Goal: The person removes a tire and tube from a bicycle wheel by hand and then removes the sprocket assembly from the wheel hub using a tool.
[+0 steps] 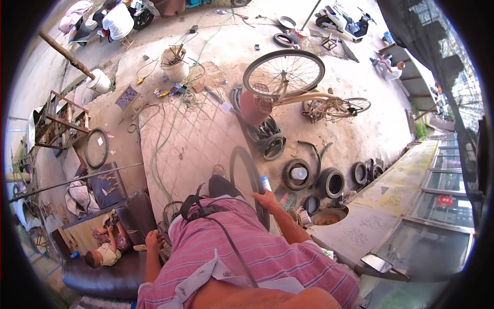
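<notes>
One black tyre point(246, 177) in hand, standing upright on edge on the paved ground, just past the person's knee, centre frame. Right hand point(266, 198) sits on its rim at about 4 o'clock of the hoop, fingers curled over the tread and also pinching a small white-and-blue tube point(265, 183).

Handling, my read: bare rubber hoop, light, flexible sideways, will fold or roll if let go. Grippy, not fragile. Best hold is over the top of the tread or through the bead, not the sidewall. The tube is small and smooth and likely easy to drop while sharing that grip.

Right arm reaches forward, elbow bent, forearm entering from 5 o'clock. Left hand point(153, 241) is down at 8 o'clock by the dark seat point(103, 275), fingers loosely curled; can't tell if it's holding anything.
</notes>
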{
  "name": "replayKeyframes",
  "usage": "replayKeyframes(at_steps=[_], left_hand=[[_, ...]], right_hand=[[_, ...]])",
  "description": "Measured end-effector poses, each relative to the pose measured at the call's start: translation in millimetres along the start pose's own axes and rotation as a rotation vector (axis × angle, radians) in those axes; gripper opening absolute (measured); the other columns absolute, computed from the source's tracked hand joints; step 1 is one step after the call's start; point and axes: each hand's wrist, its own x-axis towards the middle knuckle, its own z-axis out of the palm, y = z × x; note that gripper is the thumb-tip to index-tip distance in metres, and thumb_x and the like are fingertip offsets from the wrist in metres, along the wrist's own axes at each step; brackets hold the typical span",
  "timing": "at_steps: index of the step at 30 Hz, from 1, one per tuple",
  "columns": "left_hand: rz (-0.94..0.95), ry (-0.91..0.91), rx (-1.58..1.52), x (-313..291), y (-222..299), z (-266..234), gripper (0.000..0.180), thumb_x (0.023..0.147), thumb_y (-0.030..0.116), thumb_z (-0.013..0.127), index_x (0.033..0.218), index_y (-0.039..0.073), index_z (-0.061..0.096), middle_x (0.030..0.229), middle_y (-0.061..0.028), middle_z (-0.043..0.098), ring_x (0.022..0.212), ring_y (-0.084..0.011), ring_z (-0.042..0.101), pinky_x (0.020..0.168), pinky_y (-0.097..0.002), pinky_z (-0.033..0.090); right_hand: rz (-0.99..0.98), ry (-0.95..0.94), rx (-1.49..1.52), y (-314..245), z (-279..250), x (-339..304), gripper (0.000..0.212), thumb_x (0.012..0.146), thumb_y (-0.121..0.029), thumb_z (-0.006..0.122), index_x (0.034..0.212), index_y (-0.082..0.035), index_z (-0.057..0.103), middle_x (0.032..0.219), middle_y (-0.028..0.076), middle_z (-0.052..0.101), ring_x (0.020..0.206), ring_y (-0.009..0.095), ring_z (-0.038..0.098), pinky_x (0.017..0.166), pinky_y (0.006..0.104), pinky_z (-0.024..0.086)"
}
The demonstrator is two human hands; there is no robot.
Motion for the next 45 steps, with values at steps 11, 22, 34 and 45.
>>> replayKeyframes(at_steps=[11, 22, 34, 45], left_hand=[[-0.014, -0.033, -0.005, 39.3, 75.4, 95.5, 0.019, 0.099, 0.025, 0.06, 0.098, 0.006, 0.06, 0.083, -0.0076, 0.066, 0.067, -0.0179, 0.064, 0.058, -0.032, 0.052], [-0.084, 0.097, -0.21, 134.9, 105.7, 58.3, 0.021, 0.099, 0.025, 0.061, 0.109, 0.006, 0.059, 0.093, -0.0093, 0.07, 0.07, -0.02, 0.066, 0.06, -0.0345, 0.054], [-0.049, 0.163, -0.217, 252.0, 215.3, 101.8, 0.02, 0.094, 0.024, 0.06, 0.105, 0.007, 0.063, 0.093, -0.0076, 0.066, 0.075, -0.0196, 0.068, 0.058, -0.0314, 0.05], [-0.115, 0.102, -0.149, 292.4, 306.4, 202.3, 0.024, 0.098, 0.03, 0.061, 0.109, 0.009, 0.064, 0.095, -0.0067, 0.069, 0.077, -0.0203, 0.067, 0.065, -0.0359, 0.053]], right_hand=[[0.07, -0.144, 0.07, -87.9, 19.7, 151.1, 0.04, 0.082, -0.041, 0.077, 0.088, -0.002, 0.07, 0.074, 0.003, 0.064, 0.062, 0.015, 0.06, 0.055, 0.0338, 0.045], [0.049, -0.233, -0.025, -194.7, 87.8, 302.9, 0.045, 0.081, -0.037, 0.08, 0.105, 0.0, 0.07, 0.085, 0.004, 0.064, 0.075, 0.015, 0.059, 0.068, 0.0331, 0.047], [-0.097, -0.238, -0.219, -317.5, 120.5, 420.0, 0.039, 0.083, -0.034, 0.078, 0.102, -0.001, 0.072, 0.089, 0.005, 0.07, 0.075, 0.015, 0.065, 0.068, 0.0319, 0.051], [0.037, -0.32, 0.054, -416.6, 135.7, 520.4, 0.025, 0.084, -0.031, 0.078, 0.082, -0.009, 0.067, 0.069, -0.002, 0.058, 0.059, 0.013, 0.053, 0.054, 0.0312, 0.041]])
